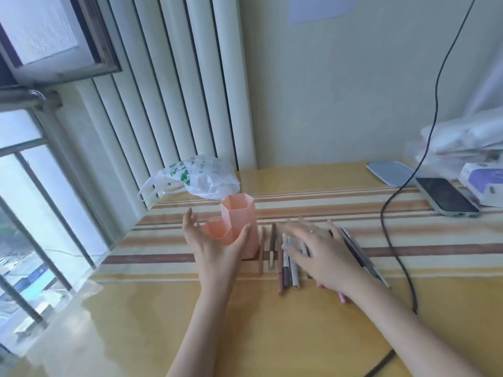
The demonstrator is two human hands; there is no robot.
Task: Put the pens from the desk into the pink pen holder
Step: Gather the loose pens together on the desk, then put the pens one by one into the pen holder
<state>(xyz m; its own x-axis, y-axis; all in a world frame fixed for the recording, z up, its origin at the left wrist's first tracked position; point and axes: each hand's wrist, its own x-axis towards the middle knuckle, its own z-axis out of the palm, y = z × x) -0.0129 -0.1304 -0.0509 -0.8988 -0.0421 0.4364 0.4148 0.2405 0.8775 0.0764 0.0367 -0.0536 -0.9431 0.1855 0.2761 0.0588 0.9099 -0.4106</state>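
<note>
Striped worktop (pixel 340 205) by the window held a row of pens (pixel 285 257), thin, stiff and light, probably slippery; best pinched mid-barrel. Right hand (pixel 324 254) lay spread flat over them, gripping nothing. Left hand (pixel 215 240) was open, cupping the pink pen holder (pixel 241 219) just beside the pens. Its hexagon tubes looked empty, though blurry.

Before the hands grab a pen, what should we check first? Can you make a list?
1. Pink pen holder upright on the desk: ok.
2. Its openings showing at the top: ok; whether anything lies inside: cannot tell.
3. Left hand steadying the holder: ok, thumb and fingers on either side of it.
4. Right hand over the pens: ok, fingers spread flat.
5. A pen already in its grip: not ok, none pinched yet.
6. Black cable away from the pens: ok.
</note>
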